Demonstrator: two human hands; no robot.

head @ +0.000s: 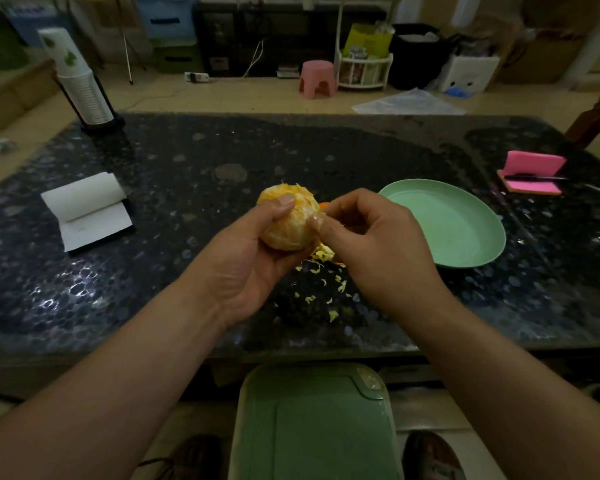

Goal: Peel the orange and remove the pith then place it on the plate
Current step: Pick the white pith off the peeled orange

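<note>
Green plate (465, 233) sits on the dark speckled stone table (187, 161), off to the person's right, and the orange (288, 223) isn't in it yet. It's up above the table in the left hand (246, 261), fingers curled under it and the thumb pressed on top. The skin's all off and it's pale and stringy. The right hand (378, 251) is right against the fruit's side, thumb and forefinger pinching at the white stuff there (can't tell how much they've actually got hold of), other fingers loosely curled. Little pith scraps (326, 289) are scattered on the table under the hands, with a bigger chunk of peel (324, 254) just beside the plate's near rim. A tall stack of paper cups (80, 84) stands in a black holder at the far left corner. Down by the person's feet there's a green lidded bin (312, 420), lid closed. On the floor further back, a white rack (364, 71) holds some jars.
</note>
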